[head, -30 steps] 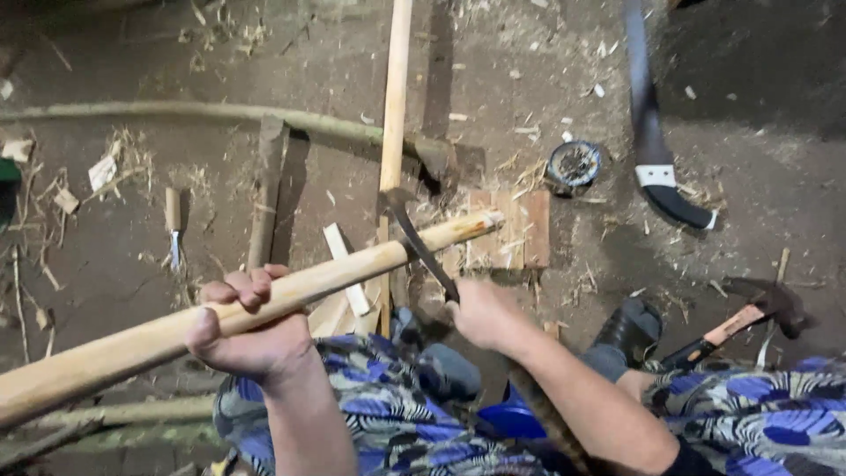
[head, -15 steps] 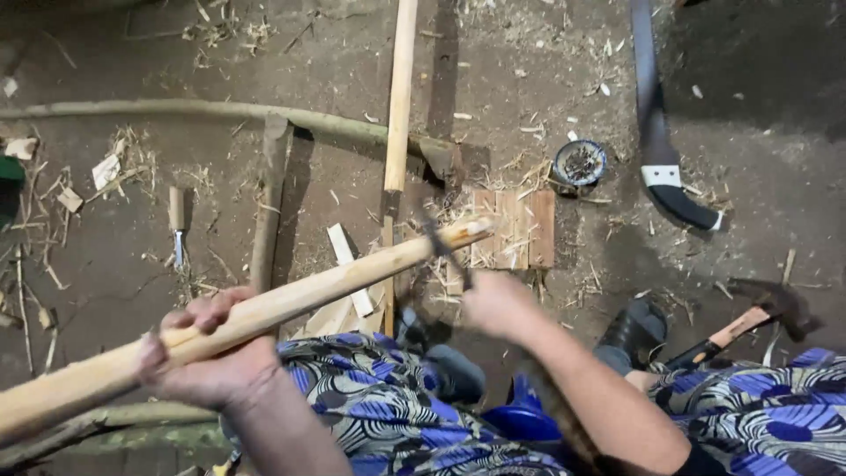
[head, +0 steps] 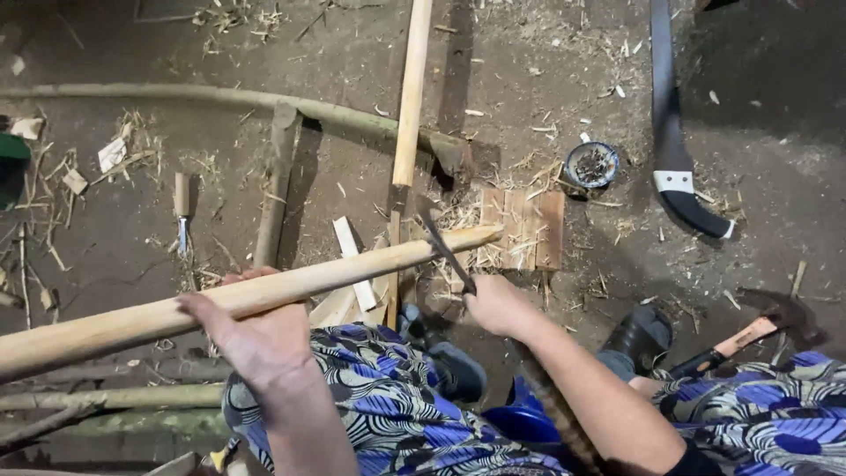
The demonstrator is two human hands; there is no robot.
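Note:
My left hand [head: 251,330] lies under a long pale wooden pole [head: 115,323], fingers partly spread, cradling it near its middle. The pole runs from the lower left up to its tip near a small wooden board [head: 529,231] on the ground. My right hand [head: 495,306] is shut on the handle of a dark knife [head: 441,242], whose blade rests against the pole close to its tip. Shavings lie around the board.
A second pale pole [head: 410,97] lies upright in the middle. A green bamboo stem [head: 220,97] crosses behind it. A machete [head: 674,141], a small round tin [head: 591,164], a hammer [head: 749,337], a small chisel [head: 181,211] and a black shoe [head: 639,339] are on the dirt floor.
My left hand shifted along the pole and loosened its grip, fingers now spread. The knife in my right hand moved along the pole's tip.

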